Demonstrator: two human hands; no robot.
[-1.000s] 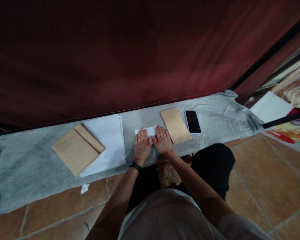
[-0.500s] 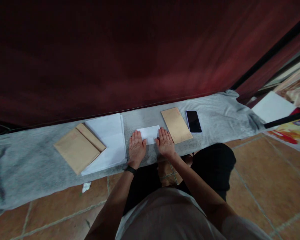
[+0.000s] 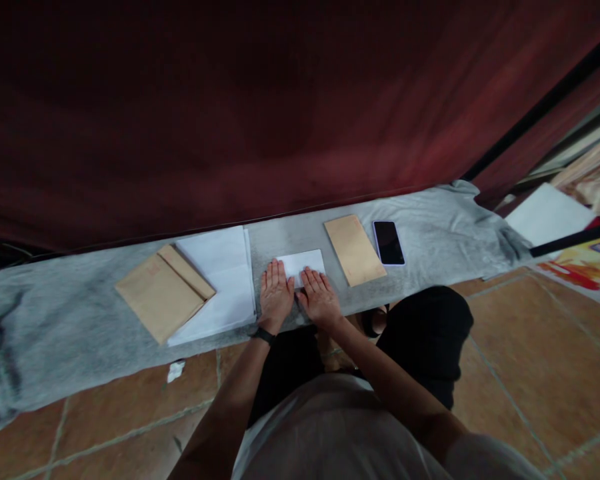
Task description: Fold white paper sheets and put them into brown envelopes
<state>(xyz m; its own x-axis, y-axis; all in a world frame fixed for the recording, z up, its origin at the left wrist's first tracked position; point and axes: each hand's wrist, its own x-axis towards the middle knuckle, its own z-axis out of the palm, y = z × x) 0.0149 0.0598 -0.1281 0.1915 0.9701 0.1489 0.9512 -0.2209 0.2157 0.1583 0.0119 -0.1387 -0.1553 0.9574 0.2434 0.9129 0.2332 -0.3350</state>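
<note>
A small folded white sheet of paper [image 3: 303, 261] lies flat on the grey cloth in front of me. My left hand [image 3: 276, 291] rests open over its left end, fingers stretched forward. Lying flat on the paper's lower right part is my right hand [image 3: 320, 295], also open. Right of the hands lies a single brown envelope [image 3: 356, 250]. To the left, several brown envelopes [image 3: 163, 293] are stacked, partly covering a pile of white paper sheets [image 3: 225, 280].
A phone [image 3: 389, 243] lies beside the single envelope. The grey cloth [image 3: 80, 307] covers a long narrow surface against a dark red curtain [image 3: 280, 120]. A crumpled white scrap [image 3: 175, 371] is on the tiled floor. A colourful printed bag [image 3: 590, 260] sits at far right.
My right hand has slid left across the folded paper, toward my left hand, uncovering the paper's right end. My left hand stays at the left end.
</note>
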